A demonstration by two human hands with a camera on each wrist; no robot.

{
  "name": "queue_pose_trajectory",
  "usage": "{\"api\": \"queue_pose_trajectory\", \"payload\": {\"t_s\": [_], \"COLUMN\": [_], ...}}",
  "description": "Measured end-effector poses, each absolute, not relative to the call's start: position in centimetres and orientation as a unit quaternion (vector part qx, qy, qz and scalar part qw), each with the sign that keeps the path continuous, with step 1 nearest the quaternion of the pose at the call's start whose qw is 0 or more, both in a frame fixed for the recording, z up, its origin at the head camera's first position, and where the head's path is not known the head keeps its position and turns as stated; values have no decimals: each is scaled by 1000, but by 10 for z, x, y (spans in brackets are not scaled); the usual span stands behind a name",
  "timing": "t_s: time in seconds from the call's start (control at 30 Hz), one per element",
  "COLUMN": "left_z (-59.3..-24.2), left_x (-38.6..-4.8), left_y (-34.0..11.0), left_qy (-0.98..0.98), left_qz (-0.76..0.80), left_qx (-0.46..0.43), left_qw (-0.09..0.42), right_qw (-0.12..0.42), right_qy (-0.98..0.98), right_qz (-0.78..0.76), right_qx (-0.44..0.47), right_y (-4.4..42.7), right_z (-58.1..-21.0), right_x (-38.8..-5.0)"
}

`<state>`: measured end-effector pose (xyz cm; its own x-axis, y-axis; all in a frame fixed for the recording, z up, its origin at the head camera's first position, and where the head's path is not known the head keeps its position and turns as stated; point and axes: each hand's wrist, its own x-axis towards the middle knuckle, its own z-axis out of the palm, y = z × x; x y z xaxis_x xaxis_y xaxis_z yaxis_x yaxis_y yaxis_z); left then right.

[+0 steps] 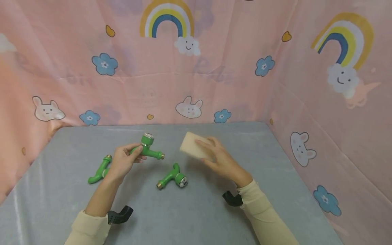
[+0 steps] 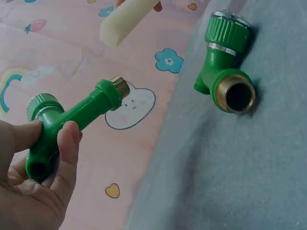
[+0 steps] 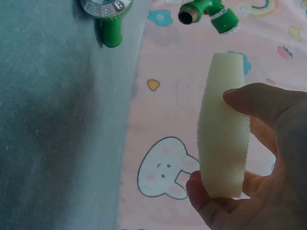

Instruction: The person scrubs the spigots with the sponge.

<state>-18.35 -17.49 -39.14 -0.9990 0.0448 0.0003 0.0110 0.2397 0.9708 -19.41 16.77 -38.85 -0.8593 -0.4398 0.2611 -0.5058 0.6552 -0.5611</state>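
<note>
Well inside the edges of the grey tabletop point(image 1: 208, 214), one green tap point(image 1: 172, 175) lies. The left hand point(image 1: 123, 160) pinches a second, glossy tap point(image 1: 149, 151) with brass threads; across an open gap, the right hand point(image 1: 222, 160) grips a pale, porous, block-shaped sponge point(image 1: 192, 145), lifted off the tabletop.

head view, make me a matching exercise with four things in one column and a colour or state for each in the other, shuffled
Column one
1. left hand
2. tabletop
3. right hand
4. backdrop

Column two
A. pink
B. holds the pale sponge
C. holds a green tap
D. greyish blue

Pairs: 1-C, 2-D, 3-B, 4-A
</note>
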Motion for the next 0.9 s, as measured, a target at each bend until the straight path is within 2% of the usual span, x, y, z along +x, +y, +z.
{"api": "queue_pose_trajectory", "payload": {"t_s": [0.5, 0.77, 0.9], "left_z": [-427, -436, -439], "left_x": [-199, -202, -201], "left_y": [-179, -180, -182], "left_qy": [784, 794, 822], "left_qz": [610, 592, 556], "left_qx": [-57, -60, -56], "left_qw": [101, 122, 113], "right_qw": [32, 8, 3], "right_qy": [-914, -919, -919], "right_qz": [290, 284, 282], "right_qx": [281, 272, 275], "right_y": [169, 167, 166], "right_z": [-400, -398, -398], "right_x": [-194, -193, -192]}}
